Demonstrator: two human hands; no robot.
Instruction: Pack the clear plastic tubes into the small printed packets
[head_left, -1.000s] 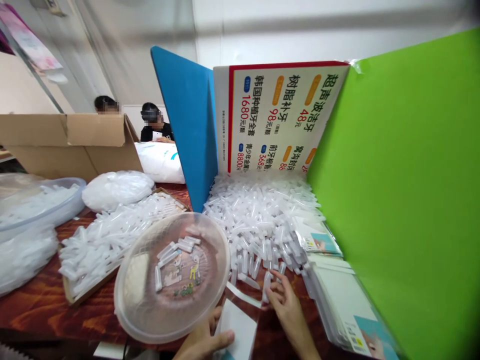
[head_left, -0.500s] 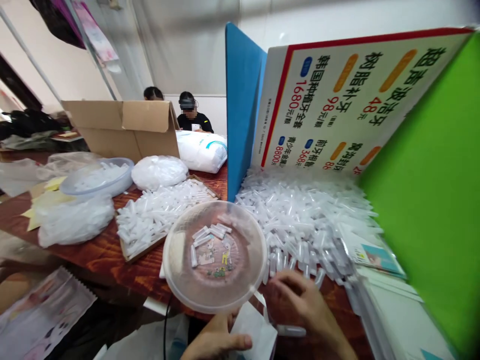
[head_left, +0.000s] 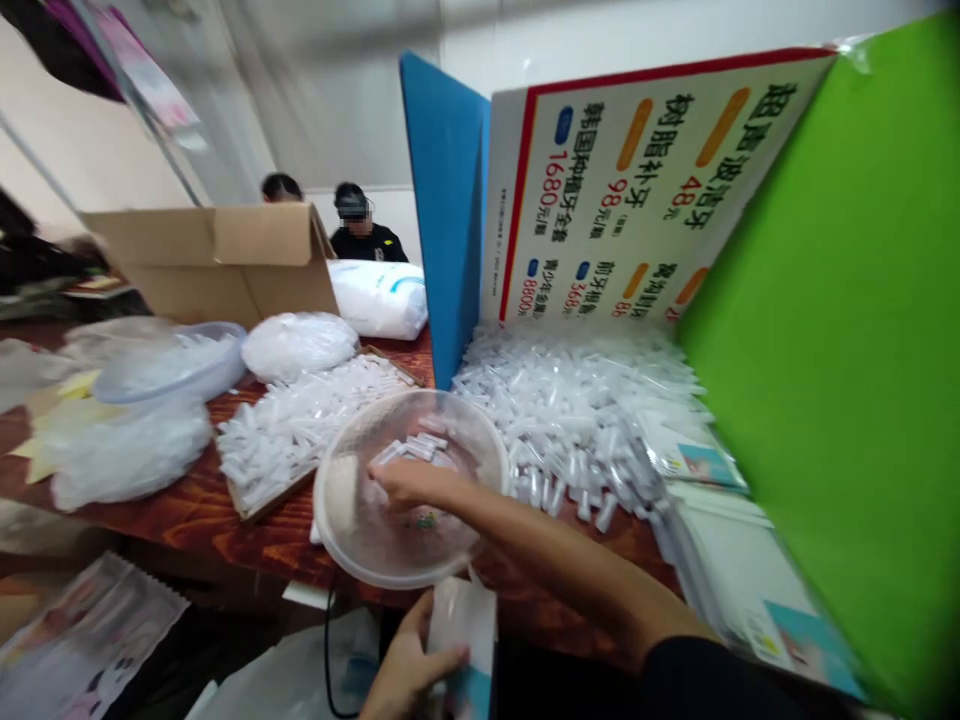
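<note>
The right hand (head_left: pixel 409 483) reaches across into the clear plastic bowl (head_left: pixel 352 560), which stands on the wooden bench (head_left: pixel 225 520) just left of the heap of small clear tubes (head_left: pixel 577 420); its fingers (head_left: pixel 382 478) are drawn together low over the bowl's floor, close to the few tubes (head_left: pixel 420 445) lying at the bowl's far side; whether they pinch one of them, I cannot tell. The left hand (head_left: pixel 409 665) is at the bench's near edge below the bowl, thumb and fingers pressed on a small white packet (head_left: pixel 465 625). Half a second ago the right hand lay on the bench to the right of the bowl, beside a loose tube, and the cartoon print on the bowl's floor was plain to see; now the hand covers most of it; the left hand grips the packet as before. The upright printed board (head_left: pixel 645 190) behind the heap, between the blue panel (head_left: pixel 442 200) and the green panel (head_left: pixel 840 350), carries Chinese price lines in which 1680, 98, 48, 880 and 368 can be read.
</note>
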